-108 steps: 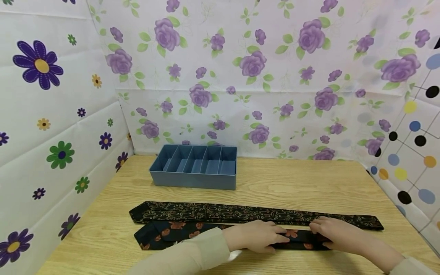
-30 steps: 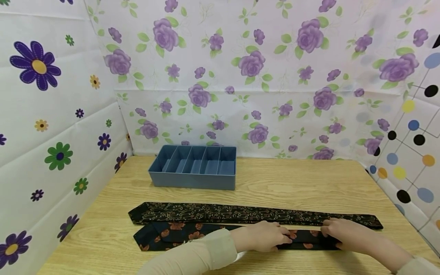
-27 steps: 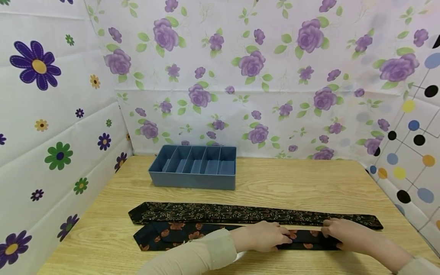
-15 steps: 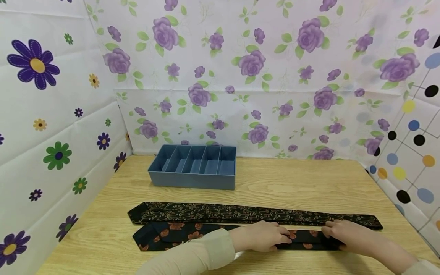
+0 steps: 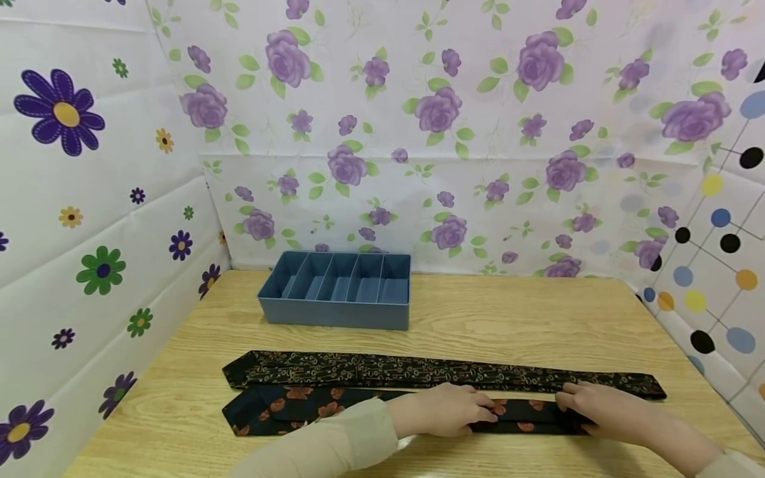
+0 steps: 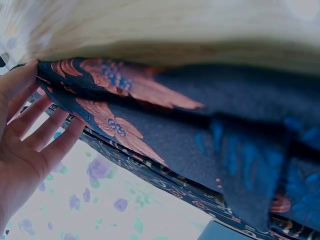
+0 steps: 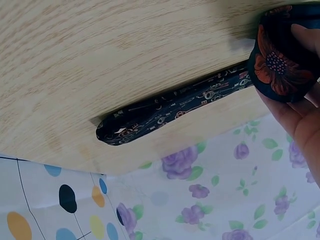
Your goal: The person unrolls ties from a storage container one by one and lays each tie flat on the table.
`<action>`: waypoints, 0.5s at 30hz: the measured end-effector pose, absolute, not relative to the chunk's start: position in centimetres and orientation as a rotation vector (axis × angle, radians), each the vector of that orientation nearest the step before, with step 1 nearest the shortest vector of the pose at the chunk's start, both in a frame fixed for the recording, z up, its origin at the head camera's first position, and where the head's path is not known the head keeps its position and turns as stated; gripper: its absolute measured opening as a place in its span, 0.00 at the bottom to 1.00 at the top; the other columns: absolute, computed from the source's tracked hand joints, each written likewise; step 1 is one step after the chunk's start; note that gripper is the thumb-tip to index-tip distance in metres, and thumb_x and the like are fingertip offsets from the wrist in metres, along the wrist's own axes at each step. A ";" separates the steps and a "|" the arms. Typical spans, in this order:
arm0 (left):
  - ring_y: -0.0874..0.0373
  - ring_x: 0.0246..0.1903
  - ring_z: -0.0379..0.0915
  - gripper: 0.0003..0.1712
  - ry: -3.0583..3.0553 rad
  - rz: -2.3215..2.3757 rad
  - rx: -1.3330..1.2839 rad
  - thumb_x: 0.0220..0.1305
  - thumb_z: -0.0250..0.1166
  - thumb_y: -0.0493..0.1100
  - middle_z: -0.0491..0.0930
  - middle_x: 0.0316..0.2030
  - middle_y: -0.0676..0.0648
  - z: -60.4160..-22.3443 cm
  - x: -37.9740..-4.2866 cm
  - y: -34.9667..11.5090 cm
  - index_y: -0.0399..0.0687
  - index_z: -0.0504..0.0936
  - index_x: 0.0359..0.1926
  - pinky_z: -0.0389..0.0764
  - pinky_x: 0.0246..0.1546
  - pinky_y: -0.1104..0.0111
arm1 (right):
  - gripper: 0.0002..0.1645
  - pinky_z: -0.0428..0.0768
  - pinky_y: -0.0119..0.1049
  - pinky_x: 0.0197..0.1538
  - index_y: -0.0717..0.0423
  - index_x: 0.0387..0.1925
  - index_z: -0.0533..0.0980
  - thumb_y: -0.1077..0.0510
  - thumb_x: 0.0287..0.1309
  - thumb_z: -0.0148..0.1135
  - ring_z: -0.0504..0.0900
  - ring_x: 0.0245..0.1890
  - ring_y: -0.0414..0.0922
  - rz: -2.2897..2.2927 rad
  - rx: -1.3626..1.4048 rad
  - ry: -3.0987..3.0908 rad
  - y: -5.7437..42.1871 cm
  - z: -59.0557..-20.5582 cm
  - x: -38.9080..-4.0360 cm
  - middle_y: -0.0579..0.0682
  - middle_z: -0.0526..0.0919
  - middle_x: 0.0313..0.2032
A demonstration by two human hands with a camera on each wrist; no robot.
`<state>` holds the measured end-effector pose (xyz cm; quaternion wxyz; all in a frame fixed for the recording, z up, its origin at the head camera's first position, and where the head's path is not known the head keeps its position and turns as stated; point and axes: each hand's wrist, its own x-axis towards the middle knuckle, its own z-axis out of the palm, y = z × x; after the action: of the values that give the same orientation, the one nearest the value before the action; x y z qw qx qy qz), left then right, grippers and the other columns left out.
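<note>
A dark necktie with orange flowers [image 5: 516, 413] lies folded lengthwise along the table, its pointed wide end at left. My left hand [image 5: 445, 410] holds it near mid-length; in the left wrist view the thumb is at one edge and the fingers [image 6: 60, 130] are along the other. My right hand [image 5: 603, 413] grips the folded right end, and in the right wrist view the thumb is inside the loop [image 7: 275, 65] with fingers beneath. Just behind lies a second black necktie with a small key-like pattern [image 5: 418, 372], also folded in half and flat.
A blue tray with several compartments [image 5: 337, 313] stands at the back left of the wooden table [image 5: 514, 315]. A flowered sheet [image 5: 382, 133] covers the back wall; a daisy-patterned sheet hangs at left and a dotted one at right.
Over the earlier frames my right hand slid slightly right with the folded end. Within the last half second my left hand shifted left, and the flowered necktie's wide tip moved left too.
</note>
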<state>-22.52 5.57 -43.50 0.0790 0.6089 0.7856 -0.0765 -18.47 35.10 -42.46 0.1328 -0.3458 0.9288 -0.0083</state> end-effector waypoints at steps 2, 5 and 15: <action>0.65 0.58 0.69 0.28 2.356 -0.227 1.831 0.61 0.64 0.48 0.65 0.66 0.58 -43.5 -22.5 5.3 0.62 0.72 0.63 0.75 0.49 0.80 | 0.17 0.76 0.31 0.27 0.45 0.33 0.75 0.61 0.42 0.74 0.73 0.27 0.33 -0.008 -1.016 2.704 35.0 -42.5 -18.5 0.37 0.72 0.30; 0.64 0.59 0.68 0.27 2.360 -0.225 1.840 0.62 0.64 0.48 0.66 0.65 0.57 -43.5 -22.5 4.9 0.62 0.72 0.63 0.74 0.51 0.79 | 0.17 0.76 0.31 0.27 0.45 0.33 0.75 0.60 0.42 0.74 0.73 0.27 0.33 -0.005 -1.032 2.709 34.9 -42.5 -18.6 0.37 0.72 0.30; 0.64 0.60 0.67 0.28 2.357 -0.233 1.819 0.62 0.63 0.48 0.66 0.66 0.57 -43.2 -22.4 4.3 0.62 0.71 0.63 0.74 0.52 0.78 | 0.20 0.74 0.32 0.26 0.45 0.32 0.71 0.63 0.40 0.74 0.73 0.27 0.33 -0.029 -0.988 2.706 34.9 -42.3 -18.5 0.36 0.72 0.28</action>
<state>-22.37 4.34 -43.22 0.0775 0.6072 0.7869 -0.0778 -18.46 34.90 -42.35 0.1297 -0.3401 0.9313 -0.0098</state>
